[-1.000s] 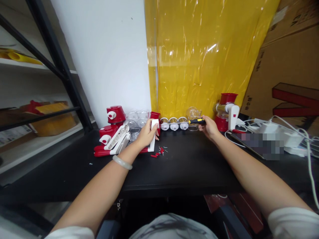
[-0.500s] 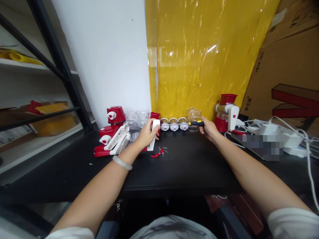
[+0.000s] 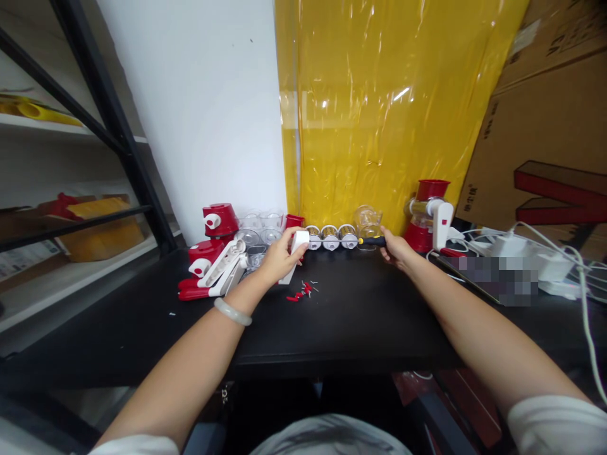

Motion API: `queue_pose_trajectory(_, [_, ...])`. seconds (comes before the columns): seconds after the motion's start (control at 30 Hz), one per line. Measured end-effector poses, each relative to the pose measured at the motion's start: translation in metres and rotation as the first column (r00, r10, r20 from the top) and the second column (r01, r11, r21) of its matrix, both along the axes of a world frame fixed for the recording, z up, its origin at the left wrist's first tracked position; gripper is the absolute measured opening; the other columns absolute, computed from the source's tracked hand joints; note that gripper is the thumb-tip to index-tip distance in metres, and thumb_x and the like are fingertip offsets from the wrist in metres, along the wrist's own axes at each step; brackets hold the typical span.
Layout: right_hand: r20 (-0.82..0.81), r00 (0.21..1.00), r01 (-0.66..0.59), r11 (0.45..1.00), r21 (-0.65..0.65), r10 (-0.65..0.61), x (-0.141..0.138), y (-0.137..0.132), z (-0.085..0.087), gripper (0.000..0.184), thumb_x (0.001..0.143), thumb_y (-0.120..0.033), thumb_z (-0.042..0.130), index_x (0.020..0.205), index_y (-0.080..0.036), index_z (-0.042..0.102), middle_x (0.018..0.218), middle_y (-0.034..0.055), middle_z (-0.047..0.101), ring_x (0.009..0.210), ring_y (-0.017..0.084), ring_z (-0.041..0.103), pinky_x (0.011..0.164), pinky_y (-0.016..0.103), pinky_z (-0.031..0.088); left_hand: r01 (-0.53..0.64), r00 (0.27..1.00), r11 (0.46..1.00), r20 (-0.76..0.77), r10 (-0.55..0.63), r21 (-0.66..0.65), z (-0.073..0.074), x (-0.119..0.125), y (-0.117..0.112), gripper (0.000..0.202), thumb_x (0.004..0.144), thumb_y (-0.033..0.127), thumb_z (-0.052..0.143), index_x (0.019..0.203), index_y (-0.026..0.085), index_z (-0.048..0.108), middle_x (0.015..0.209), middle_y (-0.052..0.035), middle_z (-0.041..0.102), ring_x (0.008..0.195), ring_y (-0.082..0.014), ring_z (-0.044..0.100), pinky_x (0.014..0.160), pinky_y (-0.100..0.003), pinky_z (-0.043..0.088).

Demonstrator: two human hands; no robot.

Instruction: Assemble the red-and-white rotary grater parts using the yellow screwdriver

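Two things are in hand over the far middle of the black bench [image 3: 370, 322]: a white plastic piece [image 3: 300, 240], with the left hand [image 3: 279, 258] wrapped round it, and a screwdriver [image 3: 374, 241], its dark handle gripped by the fingers of the right hand [image 3: 397, 248]. The screwdriver's shaft points left towards the white piece; whether its tip touches I cannot tell. On the near side of the white piece lie small red parts and screws [image 3: 303, 292]. Three drums [image 3: 331, 237] line up behind the shaft. Left along the bench are clear cups [image 3: 260, 221], white cranks [image 3: 220, 272] and stacked red bases [image 3: 222, 218]; right, a red-and-white grinder [image 3: 429, 215], a dark flat device [image 3: 493, 278] and tangled white cables [image 3: 585, 303]. Beyond the bench's far edge rise a white panel [image 3: 203, 114] and a yellow plastic sheet [image 3: 379, 114]. A cardboard box [image 3: 535, 120] leans at far right; black-framed shelves [image 3: 80, 129] fill the left.
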State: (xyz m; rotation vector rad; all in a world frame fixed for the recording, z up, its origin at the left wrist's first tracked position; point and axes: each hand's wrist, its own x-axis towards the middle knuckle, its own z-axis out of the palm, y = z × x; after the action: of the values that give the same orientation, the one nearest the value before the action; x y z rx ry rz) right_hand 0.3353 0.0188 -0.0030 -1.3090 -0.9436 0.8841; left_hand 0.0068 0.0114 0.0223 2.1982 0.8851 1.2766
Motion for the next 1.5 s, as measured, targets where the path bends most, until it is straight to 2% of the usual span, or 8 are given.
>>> queue_pose_trajectory(0.13, [0.017,0.998,0.054,0.997,-0.060,-0.053,-0.005,-0.002,0.005,0.048,0.093,-0.054,0.041,0.061,-0.019,0.050,0.037,0.0023,0.049,0.028,0.011,0.044,0.030,0.020,0.035,0.004,0.999,0.999,0.032,-0.002,-0.053,0.000,-0.001,0.000,0.040,0.089,0.051,0.050,0.116,0.021,0.047,0.066,0.0002,0.064,0.049,-0.0183,0.064,0.050,-0.029,0.050])
queue_pose_trajectory(0.33, [-0.241,0.963,-0.086,0.987,0.134,0.117,-0.014,-0.008,0.016,0.027,0.094,-0.029,0.032,0.084,-0.018,0.054,0.051,0.0013,0.059,0.038,0.012,0.055,0.042,0.021,0.045,0.000,0.994,0.975,0.110,0.025,-0.221,0.000,0.003,0.003,0.036,0.089,0.056,0.048,0.100,0.022,0.043,0.055,0.0033,0.059,0.040,-0.0175,0.060,0.038,-0.025,0.044])
queue_pose_trajectory(0.43, [-0.273,0.948,-0.098,0.966,0.239,0.164,-0.017,-0.011,0.018,0.015,0.086,-0.022,0.039,0.094,-0.021,0.052,0.060,-0.0012,0.063,0.043,0.013,0.059,0.043,0.021,0.046,0.004,0.988,0.954,0.149,0.043,-0.301,0.000,0.006,0.005,0.036,0.089,0.057,0.047,0.097,0.022,0.040,0.053,0.0053,0.058,0.039,-0.0165,0.060,0.037,-0.023,0.044])
queue_pose_trajectory(0.57, [-0.265,0.946,-0.108,0.951,0.290,0.188,-0.015,-0.011,0.016,0.014,0.080,-0.021,0.045,0.094,-0.022,0.049,0.066,-0.0018,0.063,0.047,0.014,0.062,0.043,0.022,0.046,0.018,0.985,0.941,0.168,0.042,-0.339,-0.002,0.007,0.006,0.036,0.090,0.057,0.046,0.096,0.022,0.039,0.052,0.0056,0.058,0.039,-0.0162,0.060,0.037,-0.022,0.045])
queue_pose_trajectory(0.93, [-0.188,0.972,-0.093,0.963,0.253,0.143,-0.014,-0.006,0.013,0.008,0.088,-0.028,0.051,0.093,-0.023,0.046,0.059,-0.0024,0.062,0.042,0.012,0.058,0.041,0.020,0.044,-0.036,0.991,0.961,0.114,0.070,-0.274,-0.001,0.006,0.005,0.028,0.093,0.049,0.044,0.096,0.022,0.040,0.054,0.0046,0.059,0.041,-0.0173,0.061,0.038,-0.024,0.046])
queue_pose_trajectory(1.07, [-0.156,0.980,-0.089,0.971,0.223,0.125,-0.014,-0.005,0.012,0.019,0.089,-0.039,0.056,0.089,-0.023,0.045,0.054,-0.0039,0.059,0.040,0.011,0.056,0.040,0.018,0.043,-0.042,0.994,0.975,0.088,0.062,-0.218,-0.001,0.004,0.004,0.027,0.093,0.049,0.045,0.095,0.022,0.040,0.056,0.0045,0.060,0.041,-0.0176,0.062,0.039,-0.025,0.046])
queue_pose_trajectory(1.23, [-0.153,0.979,-0.103,0.973,0.208,0.136,-0.014,-0.007,0.012,0.024,0.091,-0.043,0.056,0.085,-0.022,0.045,0.053,-0.0039,0.059,0.039,0.009,0.055,0.040,0.017,0.043,-0.040,0.996,0.988,0.071,0.051,-0.150,-0.002,0.001,0.004,0.033,0.090,0.053,0.049,0.099,0.022,0.046,0.059,0.0020,0.063,0.042,-0.0174,0.061,0.041,-0.026,0.045])
queue_pose_trajectory(1.5, [-0.183,0.973,-0.116,0.982,0.148,0.143,-0.017,-0.012,0.015,0.021,0.097,-0.035,0.046,0.082,-0.020,0.046,0.050,-0.0017,0.060,0.036,0.008,0.051,0.040,0.016,0.041,-0.109,0.994,0.993,-0.024,0.108,-0.044,0.001,-0.001,0.001,0.035,0.092,0.050,0.045,0.110,0.021,0.046,0.064,0.0003,0.065,0.047,-0.0194,0.064,0.049,-0.029,0.048])
